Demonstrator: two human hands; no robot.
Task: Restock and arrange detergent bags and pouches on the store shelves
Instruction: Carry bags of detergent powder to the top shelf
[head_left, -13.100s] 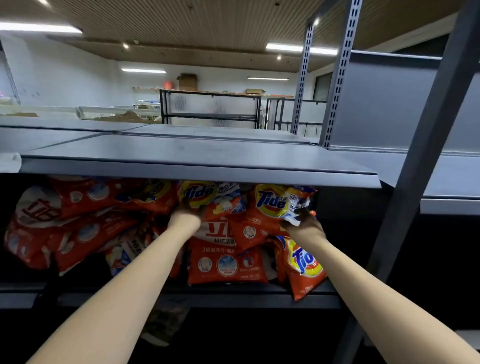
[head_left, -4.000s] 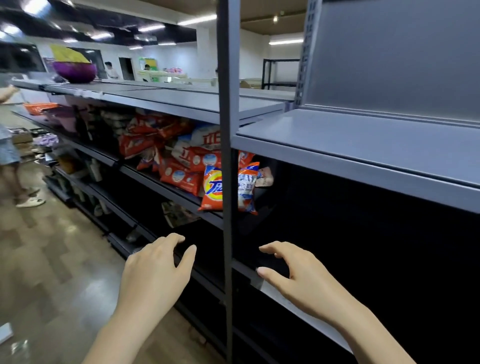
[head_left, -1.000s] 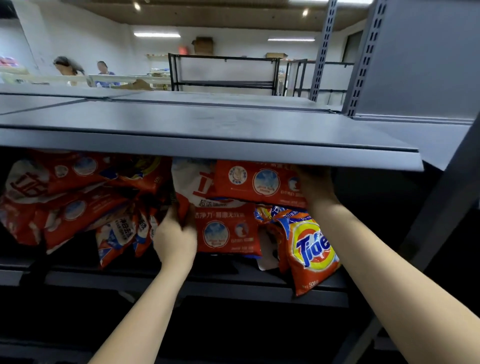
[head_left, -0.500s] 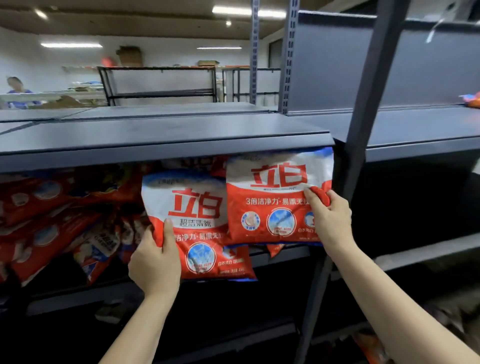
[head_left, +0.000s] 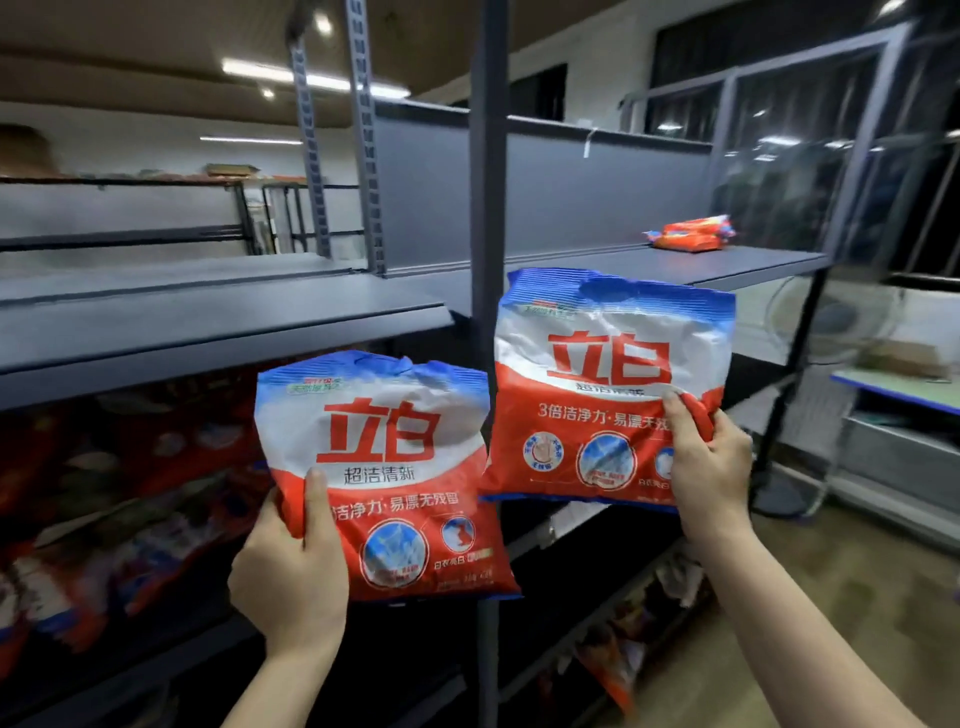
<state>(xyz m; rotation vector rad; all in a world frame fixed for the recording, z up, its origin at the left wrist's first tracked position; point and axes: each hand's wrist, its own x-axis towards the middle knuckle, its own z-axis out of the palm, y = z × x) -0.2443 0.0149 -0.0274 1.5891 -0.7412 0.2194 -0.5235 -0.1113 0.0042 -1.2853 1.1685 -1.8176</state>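
With our left hand (head_left: 291, 566) pinching one bag (head_left: 384, 467) by its lower edge and our right hand (head_left: 709, 467) clutching another bag (head_left: 597, 384) in front of the post (head_left: 491, 156), we should carry both level to the grey shelf (head_left: 675, 262), setting them upright and label-out.

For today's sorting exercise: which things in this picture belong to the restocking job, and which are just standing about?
Belongs to the job:
left hand gripping a detergent bag
right hand gripping a second bag
orange packs on the upper shelf
red bags on the lower left shelf

Just standing about:
floor fan
table at right
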